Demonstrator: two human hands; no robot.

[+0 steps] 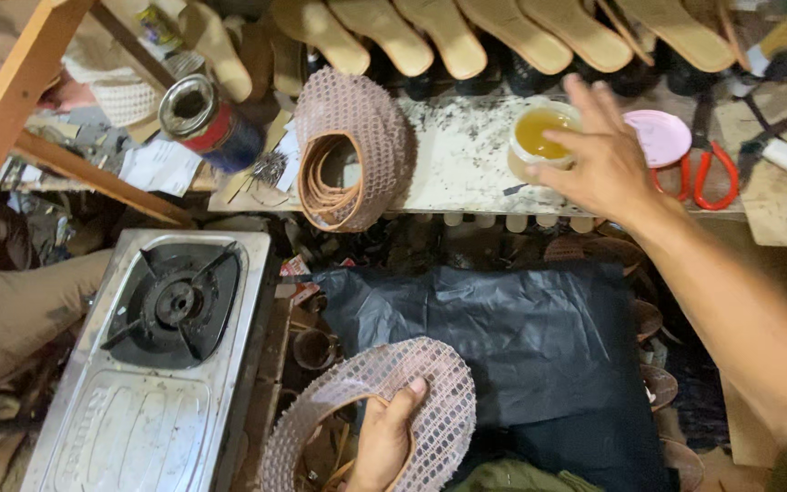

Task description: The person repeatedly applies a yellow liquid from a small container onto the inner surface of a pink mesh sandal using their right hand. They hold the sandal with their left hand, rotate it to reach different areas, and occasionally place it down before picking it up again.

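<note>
On the table [466, 173], the right hand [598, 155] reaches with fingers spread wide over the small white cup of yellow liquid [539, 135], touching or nearly touching its rim; a careless knock could probably tip it and spill. Below, the left hand [384, 437] is closed around the pinkish-brown woven mesh piece [430, 401], thumb over its inner edge.

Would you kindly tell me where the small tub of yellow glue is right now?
The tub of yellow glue sits on the workbench, upper right of centre, under the right hand and left of the pink lid.
</note>
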